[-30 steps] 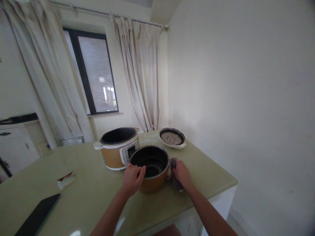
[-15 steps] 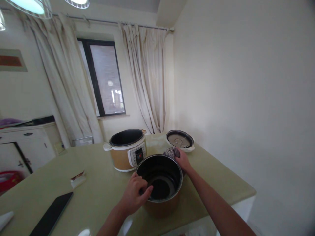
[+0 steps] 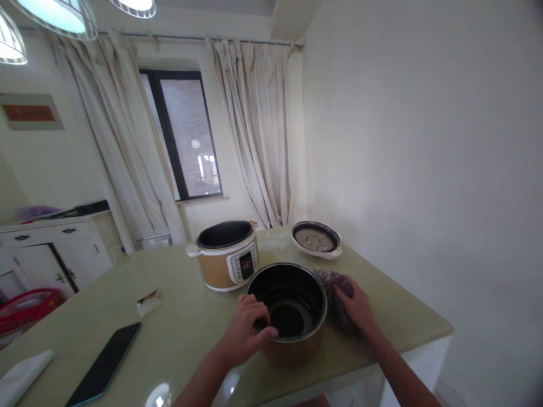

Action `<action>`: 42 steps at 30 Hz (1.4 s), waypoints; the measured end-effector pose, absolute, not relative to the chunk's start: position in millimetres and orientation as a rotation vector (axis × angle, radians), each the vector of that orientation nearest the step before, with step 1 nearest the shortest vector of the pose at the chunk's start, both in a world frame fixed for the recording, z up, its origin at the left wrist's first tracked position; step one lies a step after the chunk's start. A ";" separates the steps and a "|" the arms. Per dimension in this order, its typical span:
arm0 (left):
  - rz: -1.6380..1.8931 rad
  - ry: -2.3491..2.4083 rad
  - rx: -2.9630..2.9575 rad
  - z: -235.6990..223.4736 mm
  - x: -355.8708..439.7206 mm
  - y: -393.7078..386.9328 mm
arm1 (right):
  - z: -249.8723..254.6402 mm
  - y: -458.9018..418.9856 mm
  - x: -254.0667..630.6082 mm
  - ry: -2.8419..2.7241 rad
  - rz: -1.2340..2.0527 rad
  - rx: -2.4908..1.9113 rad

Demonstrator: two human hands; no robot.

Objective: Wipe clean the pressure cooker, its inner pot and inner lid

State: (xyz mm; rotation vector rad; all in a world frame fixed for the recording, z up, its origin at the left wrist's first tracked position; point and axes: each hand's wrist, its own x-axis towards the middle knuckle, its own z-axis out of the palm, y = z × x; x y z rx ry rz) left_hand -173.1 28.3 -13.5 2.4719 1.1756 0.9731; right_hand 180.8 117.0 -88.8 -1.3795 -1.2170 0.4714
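Observation:
A dark-lined inner cooking pot [image 3: 292, 353] with a brownish outside stands upright near the front of the table. My left hand [image 3: 248, 330] grips its left rim, with the fingers curled over the edge. My right hand [image 3: 358, 308] is closed on a bunched, patterned grey-purple cloth [image 3: 337, 297] pressed against the pot's right outer side. Behind the pot sits the white and tan electric cooker base [image 3: 216, 271], open at the top, its control panel facing me. The round cooker lid [image 3: 316, 240] lies underside up to the right of the base.
On the left of the pale green table [image 3: 182, 316] lie a black phone [image 3: 106, 362], a white object [image 3: 25, 376] and a small white packet [image 3: 148, 302]. A wall [image 3: 403, 169] rises along the right; the table's corner is at the right front.
My right hand has moved with the cloth from the pot's far right rim down its right outer side. My left hand keeps its grip on the left rim. The view has shifted slightly left.

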 end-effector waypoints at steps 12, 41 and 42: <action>0.814 0.999 2.681 -23.1 -42.1 105.0 | -131.1 102.1 217.7 -0.388 0.444 -1.137; 1.250 2.106 2.547 43.5 -133.8 169.2 | -116.8 88.4 200.4 -0.049 0.628 -0.890; 1.130 2.283 2.508 51.6 -155.3 172.9 | -117.5 89.5 200.3 -0.040 0.622 -0.885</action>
